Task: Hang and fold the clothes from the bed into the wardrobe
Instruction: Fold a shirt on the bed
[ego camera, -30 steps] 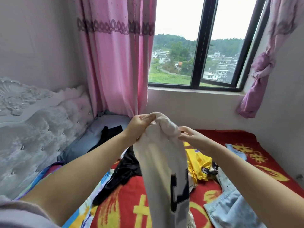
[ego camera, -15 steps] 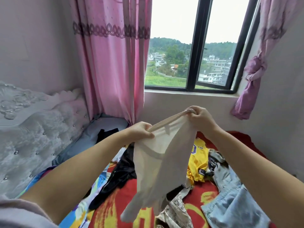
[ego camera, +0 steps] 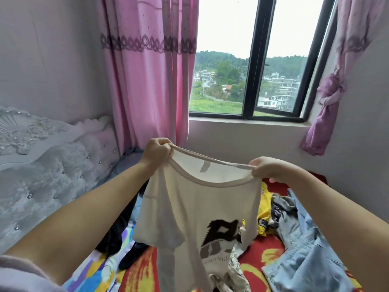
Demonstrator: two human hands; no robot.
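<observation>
Left hand (ego camera: 158, 149) and right hand (ego camera: 265, 167) each grip the cream T-shirt (ego camera: 200, 209) neckline, stretched above the bed (ego camera: 263, 258).

Pink curtain (ego camera: 147, 70) beside a black-framed window (ego camera: 252, 60), daylight outside

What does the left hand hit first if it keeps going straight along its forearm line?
Probably the pink curtain. The left hand, gripping the white T-shirt by the neckline, points up and away toward the curtain's lower part near the window corner. Nothing shows in between, though depth is unclear from a single view.
</observation>
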